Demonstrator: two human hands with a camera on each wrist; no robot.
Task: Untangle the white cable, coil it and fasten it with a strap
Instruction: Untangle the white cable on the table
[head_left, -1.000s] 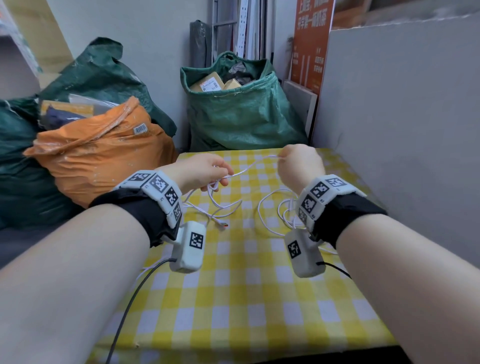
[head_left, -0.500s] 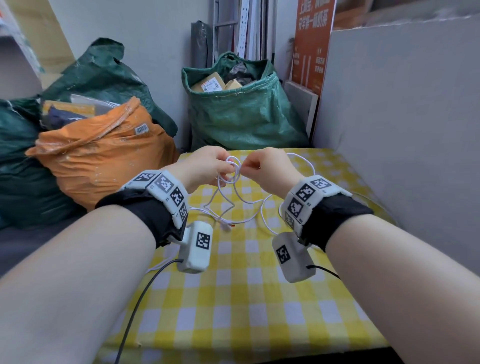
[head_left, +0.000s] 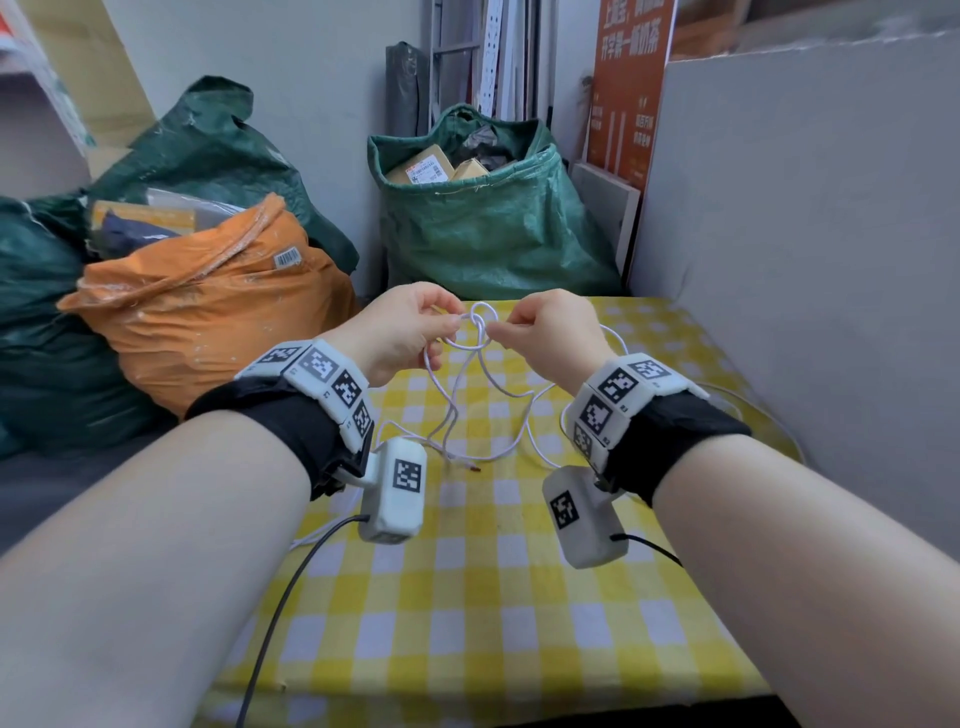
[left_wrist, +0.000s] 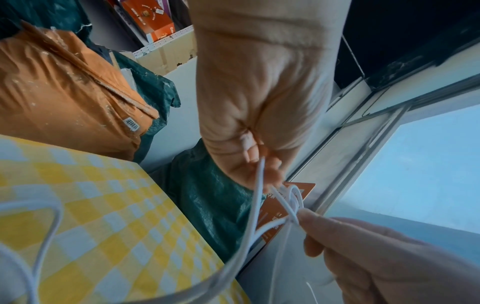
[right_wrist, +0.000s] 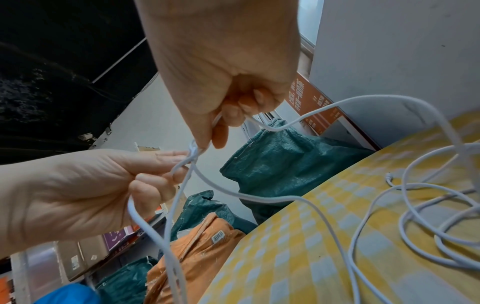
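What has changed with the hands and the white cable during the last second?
The left hand and right hand came together and rose, now pinching a small knot of the white cable above the checked tablecloth. The cable's loose loops and the bags behind stayed.
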